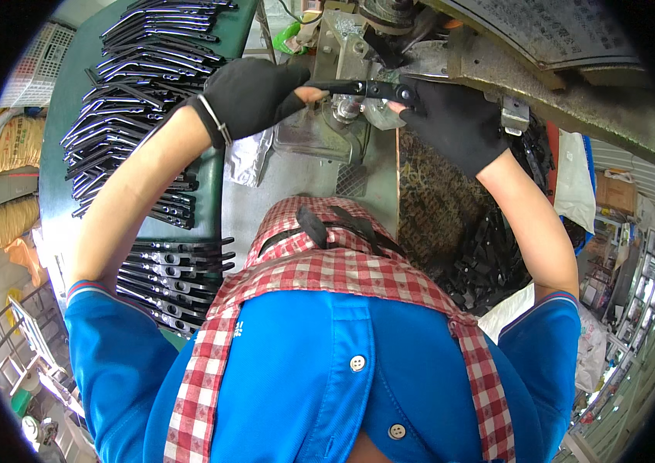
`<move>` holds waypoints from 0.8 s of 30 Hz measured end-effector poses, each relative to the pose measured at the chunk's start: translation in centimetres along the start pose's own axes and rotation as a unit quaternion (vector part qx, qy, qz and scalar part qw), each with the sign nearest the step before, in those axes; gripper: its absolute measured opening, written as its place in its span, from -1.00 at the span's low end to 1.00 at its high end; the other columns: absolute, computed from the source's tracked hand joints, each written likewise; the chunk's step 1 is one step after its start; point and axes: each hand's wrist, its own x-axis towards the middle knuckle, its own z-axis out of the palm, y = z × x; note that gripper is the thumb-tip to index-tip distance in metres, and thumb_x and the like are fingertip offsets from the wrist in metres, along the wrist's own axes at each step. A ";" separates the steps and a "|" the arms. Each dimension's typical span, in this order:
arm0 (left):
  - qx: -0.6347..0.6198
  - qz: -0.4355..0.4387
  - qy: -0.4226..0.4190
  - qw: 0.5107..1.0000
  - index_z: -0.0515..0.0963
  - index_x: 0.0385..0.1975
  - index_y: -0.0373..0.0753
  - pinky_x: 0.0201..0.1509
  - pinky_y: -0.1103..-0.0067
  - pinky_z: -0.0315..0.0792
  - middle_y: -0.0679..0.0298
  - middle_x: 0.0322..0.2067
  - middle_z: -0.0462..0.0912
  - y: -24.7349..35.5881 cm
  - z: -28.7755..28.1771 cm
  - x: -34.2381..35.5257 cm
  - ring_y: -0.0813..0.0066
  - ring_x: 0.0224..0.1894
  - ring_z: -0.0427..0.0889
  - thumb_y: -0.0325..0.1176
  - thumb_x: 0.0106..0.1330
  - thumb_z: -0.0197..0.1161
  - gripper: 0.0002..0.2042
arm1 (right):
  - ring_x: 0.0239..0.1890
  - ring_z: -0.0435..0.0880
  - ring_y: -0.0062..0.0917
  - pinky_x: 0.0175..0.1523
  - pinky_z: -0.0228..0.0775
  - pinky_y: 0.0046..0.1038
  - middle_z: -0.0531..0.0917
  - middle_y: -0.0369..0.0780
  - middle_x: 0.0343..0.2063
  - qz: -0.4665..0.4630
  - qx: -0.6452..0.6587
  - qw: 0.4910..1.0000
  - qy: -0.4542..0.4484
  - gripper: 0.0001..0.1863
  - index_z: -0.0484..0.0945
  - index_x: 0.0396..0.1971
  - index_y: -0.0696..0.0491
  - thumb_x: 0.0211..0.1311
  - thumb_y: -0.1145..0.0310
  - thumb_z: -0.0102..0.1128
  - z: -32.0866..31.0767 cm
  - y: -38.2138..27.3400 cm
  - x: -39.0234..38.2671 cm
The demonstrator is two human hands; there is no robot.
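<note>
Between my two hands I hold a long black metal bar level, with holes and a round rivet near its right end. My left hand, in a black glove with the thumb tip bare, is closed on the bar's left end. The right end sits in my right hand, also black-gloved, with its fingers closed round it. Right below the bar stands a shiny metal post of a machine. The fingers' far sides are hidden.
At left, a green table carries rows of black bars and several flat black levers. Right of me, loose black parts lie in a heap beside a mottled brown board. A heavy machine beam overhangs the upper right.
</note>
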 end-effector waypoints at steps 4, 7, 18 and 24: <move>0.003 0.029 -0.002 1.000 0.47 -0.36 -0.25 -0.50 0.25 0.34 0.04 -0.72 0.44 -1.7 0.0 1.2 -0.02 -0.58 0.52 -0.02 0.35 -0.02 -0.64 | -0.39 0.58 -0.22 -0.25 0.40 -0.31 0.59 -0.11 -0.47 0.038 0.028 0.999 -0.023 -0.56 0.53 -0.30 0.08 0.19 -0.04 0.10 0.3 0.1 0.5; 0.037 0.017 -0.017 0.999 0.48 -0.35 -0.23 -0.49 0.25 0.36 0.03 -0.70 0.48 -1.8 -0.3 1.5 -0.01 -0.56 0.53 -0.01 0.34 0.00 -0.64 | -0.39 0.58 -0.23 -0.24 0.39 -0.32 0.58 -0.11 -0.48 0.063 0.067 0.993 -0.068 -0.55 0.52 -0.29 0.09 0.17 -0.05 0.11 0.2 0.3 1.0; 0.039 0.087 -0.036 0.995 0.52 -0.35 -0.23 -0.42 0.24 0.43 0.02 -0.65 0.53 -4.1 2.3 3.2 -0.02 -0.53 0.56 0.07 0.35 -0.07 -0.56 | -0.39 0.63 -0.20 -0.25 0.43 -0.24 0.61 -0.12 -0.53 0.138 0.065 0.983 -0.103 -0.49 0.54 -0.21 -0.02 0.02 -0.15 0.17 4.9 1.1 0.9; 0.062 0.088 -0.012 0.994 0.53 -0.27 -0.17 -0.36 0.30 0.47 0.04 -0.53 0.59 -4.3 2.3 2.3 0.04 -0.43 0.61 0.05 0.26 0.08 -0.62 | -0.16 0.55 -0.29 -0.06 0.36 -0.37 0.59 -0.21 -0.23 0.021 0.021 0.962 0.270 -0.62 0.55 -0.27 -0.05 -0.17 0.26 0.44 5.6 -1.1 -0.9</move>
